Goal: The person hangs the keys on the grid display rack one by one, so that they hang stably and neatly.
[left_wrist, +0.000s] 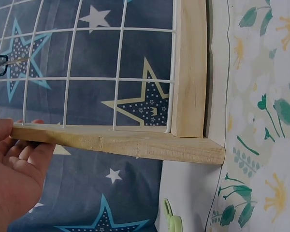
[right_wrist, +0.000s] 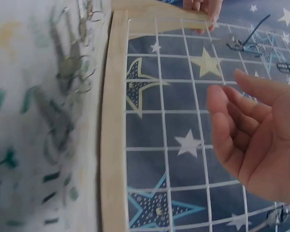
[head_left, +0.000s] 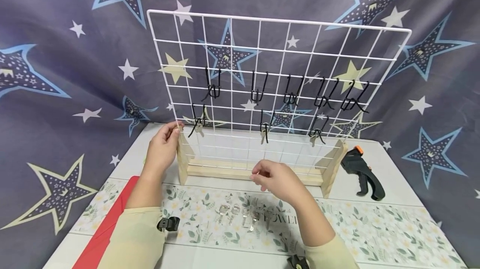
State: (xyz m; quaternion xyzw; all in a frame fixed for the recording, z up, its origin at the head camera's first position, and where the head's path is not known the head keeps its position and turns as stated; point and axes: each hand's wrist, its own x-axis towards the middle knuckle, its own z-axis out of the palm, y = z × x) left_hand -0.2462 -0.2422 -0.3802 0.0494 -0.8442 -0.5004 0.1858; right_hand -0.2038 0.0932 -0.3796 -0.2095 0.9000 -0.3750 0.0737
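Starry grey fabric (head_left: 95, 89) backs the white counter (head_left: 395, 186). Left hand (head_left: 162, 147) grips the pale wooden upright (head_left: 183, 167); right hand (head_left: 279, 179), half-curled, is empty. Bumps could unhook metal keys (head_left: 200, 129).

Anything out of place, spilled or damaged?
Nothing stands out: no spill or damage shows. The wire grid stands in its wooden base, which the left hand grips; keys hang from lower hooks, and loose keys lie grouped on the floral mat.

The person's pale-yellow-sleeved left arm (head_left: 145, 192) was stretched forward, its bare left hand (head_left: 163, 147) gripping with bent fingers and thumb. The pale-yellow-sleeved right arm (head_left: 315, 219) slanted inward, its bare right hand (head_left: 278, 180) loosely curled, thumb apart from the fingertips.
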